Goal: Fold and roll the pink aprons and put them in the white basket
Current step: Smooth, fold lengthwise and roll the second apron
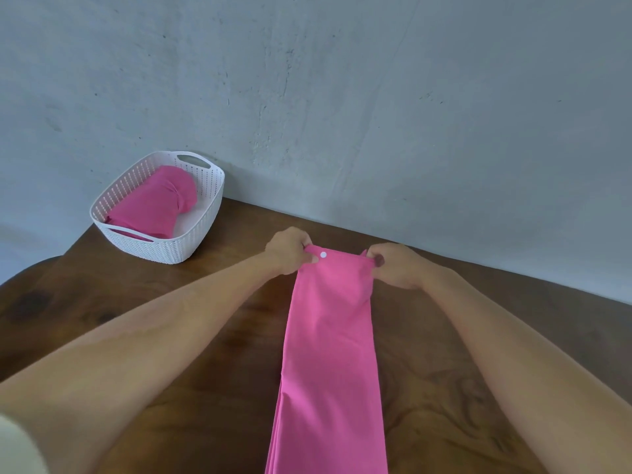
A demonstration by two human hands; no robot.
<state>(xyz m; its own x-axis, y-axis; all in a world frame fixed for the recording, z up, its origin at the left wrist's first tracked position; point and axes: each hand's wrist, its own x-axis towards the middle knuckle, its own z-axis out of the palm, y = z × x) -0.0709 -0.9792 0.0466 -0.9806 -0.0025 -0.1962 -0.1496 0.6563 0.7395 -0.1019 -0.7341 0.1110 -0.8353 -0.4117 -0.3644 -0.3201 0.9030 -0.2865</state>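
Pinching far corners of the pink apron (330, 336), left hand (289, 251) and right hand (396, 266) risk a skewed roll from uneven pull.

Dark wooden table (212, 354) against wall, white basket (191, 234) far left — folded pink apron (330, 354) strip centre

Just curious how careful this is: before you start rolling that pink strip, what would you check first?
The left hand pinches a far corner of the apron: ok.
The right hand pinches the other far corner: ok.
The apron is folded into a narrow strip, flat on the table: ok.
The strip's near end is squared up: cannot tell, out of frame.
The white basket has room beside the rolled apron: ok.
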